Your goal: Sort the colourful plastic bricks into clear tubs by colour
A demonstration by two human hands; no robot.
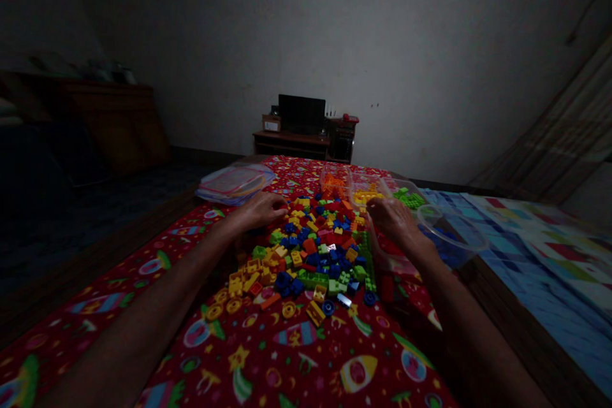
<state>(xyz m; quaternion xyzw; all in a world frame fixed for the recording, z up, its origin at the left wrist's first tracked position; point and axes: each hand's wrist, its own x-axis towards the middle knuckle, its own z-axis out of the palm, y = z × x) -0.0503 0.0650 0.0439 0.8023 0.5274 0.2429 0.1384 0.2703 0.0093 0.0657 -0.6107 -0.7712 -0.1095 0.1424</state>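
Observation:
A heap of small plastic building bricks [310, 255] in yellow, blue, green, red and orange lies on a red patterned cloth [287, 363]. My left hand [261, 209] rests palm down at the heap's far left edge, fingers curled onto the bricks. At the heap's far right edge is my right hand [393, 217], fingers bent down over the bricks. What either hand grips, if anything, is hidden. Clear tubs stand beyond and right of the heap: one with orange bricks [333, 182], one with yellow [366, 194], one with green [408, 197], one with blue [452, 237].
A stack of clear lids [234, 183] lies at the far left of the cloth. A blue patterned mat [535, 248] covers the floor to the right. A low wooden stand with a dark screen [301, 115] is against the far wall. The room is dim.

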